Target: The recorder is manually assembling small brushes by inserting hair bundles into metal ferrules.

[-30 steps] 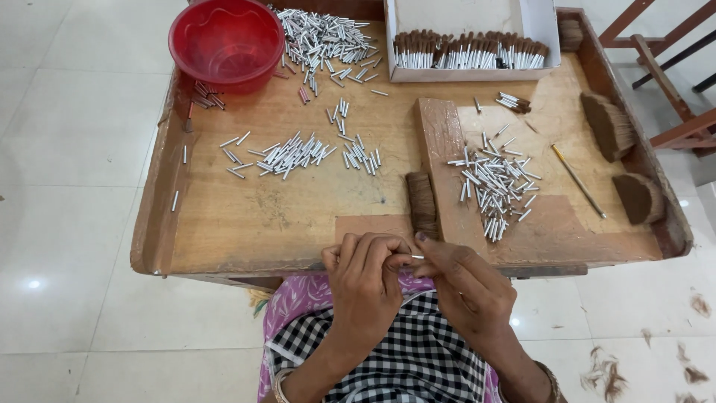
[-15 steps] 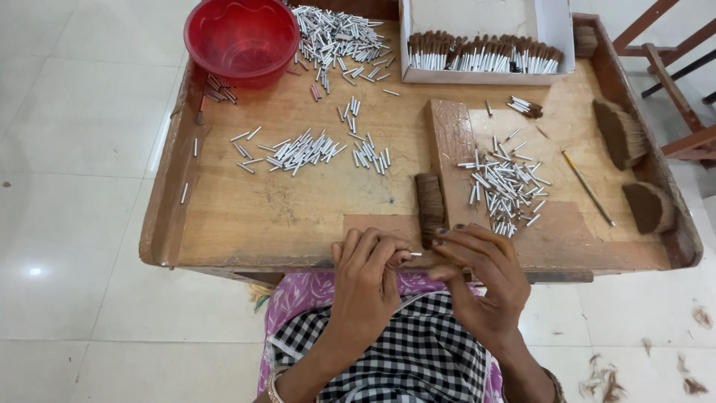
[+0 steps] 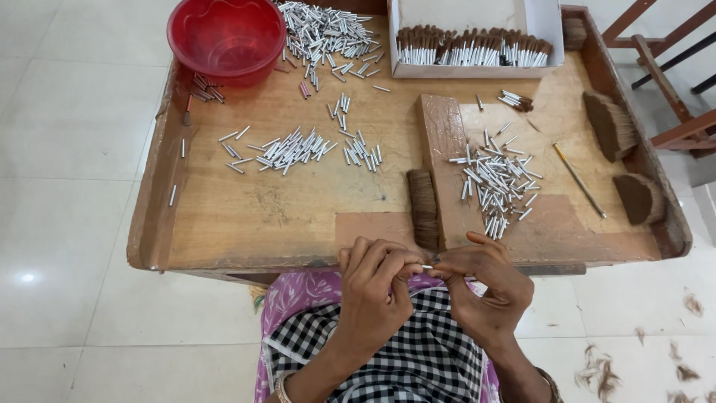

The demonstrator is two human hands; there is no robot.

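Both hands, left hand and right hand, pinch a small metal tube between fingers at the worktop edge. A white box holds finished brush heads; loose tubes and a fibre bundle remain

I see my left hand and right hand meeting at six o'clock, just off the worktop edge, pinching a small white tube between them. A brown fibre bundle lies just above. Loose tubes sit at three o'clock, a red bowl at eleven.
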